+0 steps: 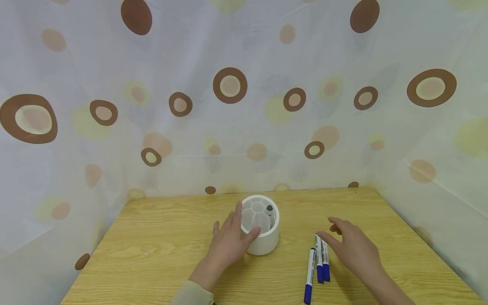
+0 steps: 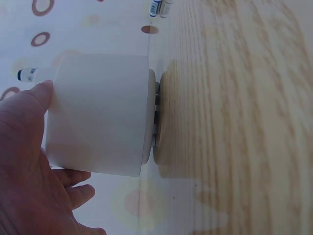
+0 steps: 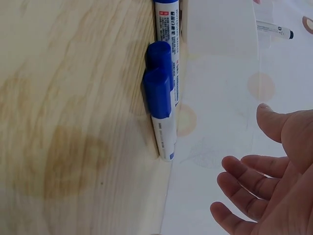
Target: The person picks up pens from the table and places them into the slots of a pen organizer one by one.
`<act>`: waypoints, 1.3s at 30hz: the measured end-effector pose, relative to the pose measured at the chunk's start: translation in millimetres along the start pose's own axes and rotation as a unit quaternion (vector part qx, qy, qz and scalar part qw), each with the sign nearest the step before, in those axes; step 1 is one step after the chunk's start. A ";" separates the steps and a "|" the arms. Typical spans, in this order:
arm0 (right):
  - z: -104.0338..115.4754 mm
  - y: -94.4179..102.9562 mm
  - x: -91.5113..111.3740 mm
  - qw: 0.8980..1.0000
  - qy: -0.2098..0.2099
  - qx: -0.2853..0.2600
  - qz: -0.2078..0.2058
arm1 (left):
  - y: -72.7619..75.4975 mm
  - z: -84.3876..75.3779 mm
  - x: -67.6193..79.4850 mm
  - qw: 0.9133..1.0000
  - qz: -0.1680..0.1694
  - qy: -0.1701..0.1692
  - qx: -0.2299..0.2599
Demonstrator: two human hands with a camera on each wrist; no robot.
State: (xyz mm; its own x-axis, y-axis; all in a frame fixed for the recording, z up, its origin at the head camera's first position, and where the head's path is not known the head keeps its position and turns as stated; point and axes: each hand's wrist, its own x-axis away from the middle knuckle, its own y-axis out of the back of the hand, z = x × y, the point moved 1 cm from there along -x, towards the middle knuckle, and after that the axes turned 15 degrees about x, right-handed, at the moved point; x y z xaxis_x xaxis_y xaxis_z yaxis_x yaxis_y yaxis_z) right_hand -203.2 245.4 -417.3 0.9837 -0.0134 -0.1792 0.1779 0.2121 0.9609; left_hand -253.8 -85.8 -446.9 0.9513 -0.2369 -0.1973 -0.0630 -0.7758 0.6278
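Note:
A round white pen holder (image 1: pixel 263 245) with inner compartments stands upright on the table. My left hand (image 1: pixel 227 243) grips it from the left, thumb at its near rim (image 2: pixel 46 90) and the other fingers around its far left side. One marker with a dark end (image 1: pixel 270 208) stands in a right-hand compartment, its end showing above the rim. Right of the holder lie three white markers with blue caps: two side by side (image 1: pixel 319 258) and one (image 1: pixel 310 271) nearer me. My right hand (image 1: pixel 356 248) hovers just right of the pair, fingers loosely bent, holding nothing.
The wood-grain table (image 1: pixel 171 228) is bordered at the back and sides by a pale curtain (image 1: pixel 244 127) with brown and yellow spots. Small feet (image 2: pixel 156 117) lift the holder's base slightly off the tabletop.

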 end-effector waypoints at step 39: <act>-36.1 -25.7 3.3 0.994 -0.037 0.020 0.101 | -1.5 1.3 -1.0 1.000 0.004 0.008 -0.005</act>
State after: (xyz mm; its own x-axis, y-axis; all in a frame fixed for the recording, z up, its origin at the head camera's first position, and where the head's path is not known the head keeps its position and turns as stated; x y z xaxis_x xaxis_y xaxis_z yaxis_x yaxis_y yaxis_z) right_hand -205.5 275.1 -450.2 0.9983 -0.0474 0.0332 -0.0242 0.1786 0.9836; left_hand -255.0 -85.2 -448.6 0.9556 -0.2330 -0.1806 -0.0671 -0.7685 0.6363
